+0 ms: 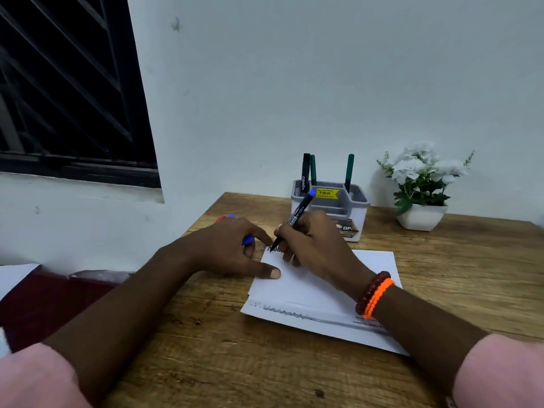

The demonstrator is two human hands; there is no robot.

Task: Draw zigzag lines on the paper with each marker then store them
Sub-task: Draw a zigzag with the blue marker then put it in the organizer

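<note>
A white paper (312, 290) lies on the wooden table (265, 363). My right hand (312, 242) grips a black marker with a blue end (298, 214), its tip touching the paper's top left corner, where a short dark zigzag (274, 249) shows. My left hand (235, 248) rests on the paper's left edge with the thumb pressed down, and holds a blue cap (248, 240) under its fingers. A grey and white organizer (357, 207) behind my hands holds one black marker (305, 175) and two green markers (349, 172).
A white pot of white flowers (422, 187) stands at the back right by the wall. Red and blue marker ends (226, 217) peek out behind my left hand. A dark window is at the upper left. A maroon surface lies left of the table.
</note>
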